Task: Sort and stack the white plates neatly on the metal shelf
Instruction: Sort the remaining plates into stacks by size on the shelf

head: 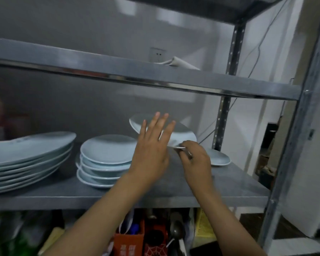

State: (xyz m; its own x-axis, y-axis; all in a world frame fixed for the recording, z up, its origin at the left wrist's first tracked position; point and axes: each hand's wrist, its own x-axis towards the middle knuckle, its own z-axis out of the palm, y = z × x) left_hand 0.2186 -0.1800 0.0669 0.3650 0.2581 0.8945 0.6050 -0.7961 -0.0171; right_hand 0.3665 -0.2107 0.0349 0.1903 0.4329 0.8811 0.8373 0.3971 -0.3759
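Note:
A tilted white plate (181, 133) is lifted off the metal shelf (229, 187) at the middle right. My right hand (195, 157) pinches its near rim from below. My left hand (152, 152) is spread open with straight fingers in front of the plate's left part, hiding it. A stack of several small white plates (107, 156) stands just left of my left hand. A stack of several large white plates (26, 156) fills the left of the shelf. One small plate (219, 157) lies alone at the right, behind my right hand.
An upper shelf board (155, 78) runs close above, with a folded cloth (177, 63) on it. Shelf posts (292, 145) stand at the right. Below the shelf sit an orange box (129, 241), utensils and a yellow bag (203, 226).

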